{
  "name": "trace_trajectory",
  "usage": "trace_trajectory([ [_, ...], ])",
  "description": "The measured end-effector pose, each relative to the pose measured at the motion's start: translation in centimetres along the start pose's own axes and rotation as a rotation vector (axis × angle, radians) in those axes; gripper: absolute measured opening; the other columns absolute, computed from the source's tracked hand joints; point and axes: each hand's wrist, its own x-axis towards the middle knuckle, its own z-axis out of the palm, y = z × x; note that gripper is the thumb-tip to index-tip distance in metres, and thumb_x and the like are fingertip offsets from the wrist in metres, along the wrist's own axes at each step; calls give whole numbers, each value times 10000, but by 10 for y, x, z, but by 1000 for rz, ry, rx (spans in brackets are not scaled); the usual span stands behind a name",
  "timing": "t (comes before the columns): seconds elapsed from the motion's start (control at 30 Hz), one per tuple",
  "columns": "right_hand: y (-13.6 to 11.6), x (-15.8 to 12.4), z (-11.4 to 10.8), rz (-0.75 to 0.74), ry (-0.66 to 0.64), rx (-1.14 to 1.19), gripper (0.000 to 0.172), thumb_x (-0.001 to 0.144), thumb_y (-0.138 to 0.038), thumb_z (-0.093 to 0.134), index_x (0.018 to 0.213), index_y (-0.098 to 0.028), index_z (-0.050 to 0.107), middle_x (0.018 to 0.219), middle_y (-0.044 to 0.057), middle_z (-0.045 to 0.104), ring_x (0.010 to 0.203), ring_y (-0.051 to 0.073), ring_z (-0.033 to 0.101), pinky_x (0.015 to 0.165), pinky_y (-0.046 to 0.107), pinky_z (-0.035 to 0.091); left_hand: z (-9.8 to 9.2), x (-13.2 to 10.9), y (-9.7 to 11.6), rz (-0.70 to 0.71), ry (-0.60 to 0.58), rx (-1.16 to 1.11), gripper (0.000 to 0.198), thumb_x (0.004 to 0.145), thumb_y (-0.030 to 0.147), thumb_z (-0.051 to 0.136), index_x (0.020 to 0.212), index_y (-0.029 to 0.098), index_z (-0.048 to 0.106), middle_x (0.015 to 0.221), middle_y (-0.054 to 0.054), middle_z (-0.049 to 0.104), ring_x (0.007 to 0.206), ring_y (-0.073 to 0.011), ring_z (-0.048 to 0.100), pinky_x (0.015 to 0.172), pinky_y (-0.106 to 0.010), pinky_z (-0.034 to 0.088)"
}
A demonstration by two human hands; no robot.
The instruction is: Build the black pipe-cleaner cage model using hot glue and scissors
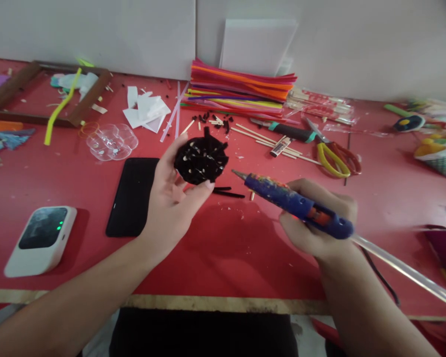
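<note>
In my left hand (pixel 173 203) I hold a round, fuzzy black piece (pixel 201 161), with short black stubs standing out of it and small pale spots on its face. My fingers curl under it and the thumb presses its lower edge. A blue hot glue gun (pixel 297 203) is gripped in my right hand (pixel 315 218), a long clear glue stick (pixel 405 270) sticking out of its back. Its metal nozzle points left, a short gap from the black piece. Short black pipe-cleaner lengths (pixel 228 192) lie on the table just below the piece.
Behind my hands lie colourful pipe cleaners (pixel 241 87), thin wooden sticks (pixel 263 139), a lighter (pixel 281 146), pliers (pixel 290 131) and scissors (pixel 334 157). To the left are a phone (pixel 130 198), a white device (pixel 40 243), a clear plastic palette (pixel 112 142), paper scraps (pixel 146 110) and a wooden frame (pixel 33 118).
</note>
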Motion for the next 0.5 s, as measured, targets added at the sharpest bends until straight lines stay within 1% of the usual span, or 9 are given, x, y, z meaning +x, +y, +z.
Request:
trace_trajectory([
  [0.03, 4, 1, 1, 30, -4, -64, 168, 731, -236, 645, 898, -255, 656, 613, -54, 594, 446, 105, 439, 480, 264, 378, 0, 1, 2, 0, 25, -24, 709, 864, 244, 843, 1462, 454, 527, 1540, 19, 586, 1382, -278, 635, 1193, -536, 546],
  [0.1, 16, 2, 3, 95, -51, -224, 277, 724, -252, 650, 1000, -245, 679, 700, -5, 680, 535, 160, 557, 543, 292, 419, 0, 5, 6, -18, 79, -56, 680, 858, 263, 846, 1438, 436, 536, 1567, 25, 570, 1436, -283, 590, 1216, -549, 530],
  [0.17, 31, 3, 6, 127, -151, -364, 381, 727, -222, 616, 1104, -221, 669, 892, 82, 765, 739, 252, 683, 662, 354, 482, -1, 9, 11, -57, 121, -57, 629, 853, 294, 850, 1394, 421, 555, 1595, 32, 548, 1484, -293, 540, 1174, -526, 577],
  [0.2, 39, 2, 7, 132, -196, -412, 417, 733, -195, 586, 1144, -209, 659, 989, 122, 778, 855, 296, 710, 733, 396, 502, -2, 11, 13, -77, 133, -50, 607, 852, 312, 851, 1374, 422, 561, 1603, 36, 538, 1488, -299, 532, 1114, -501, 623],
  [0.27, 52, 1, 7, 146, -248, -483, 440, 742, -142, 535, 1160, -207, 654, 1076, 149, 772, 992, 342, 706, 832, 464, 504, -5, 15, 15, -100, 138, -28, 595, 854, 355, 851, 1363, 439, 555, 1613, 42, 522, 1464, -310, 548, 954, -442, 698],
  [0.33, 59, 0, 5, 169, -261, -526, 442, 745, -108, 517, 1145, -218, 669, 1059, 140, 755, 1004, 351, 686, 853, 492, 493, -9, 17, 15, -105, 129, -5, 609, 861, 393, 847, 1379, 457, 534, 1616, 45, 514, 1432, -315, 570, 847, -404, 719],
  [0.37, 60, 1, 4, 176, -245, -535, 454, 744, -94, 516, 1148, -222, 678, 1059, 140, 742, 1004, 353, 673, 855, 500, 489, -10, 18, 14, -105, 120, 4, 613, 868, 406, 841, 1390, 461, 524, 1610, 44, 519, 1416, -313, 582, 826, -396, 722],
  [0.43, 53, 3, 3, 175, -164, -538, 487, 757, -74, 521, 1188, -221, 692, 1109, 156, 710, 1046, 368, 639, 882, 524, 477, -11, 17, 13, -105, 98, 13, 609, 884, 414, 828, 1404, 456, 514, 1588, 33, 538, 1390, -307, 601, 817, -389, 723],
  [0.5, 40, 7, 5, 138, -76, -515, 426, 821, -93, 531, 1184, -227, 707, 1162, 160, 684, 1113, 374, 603, 926, 530, 451, -10, 16, 12, -111, 85, 3, 628, 875, 407, 838, 1413, 440, 514, 1559, 14, 561, 1381, -305, 610, 826, -388, 722],
])
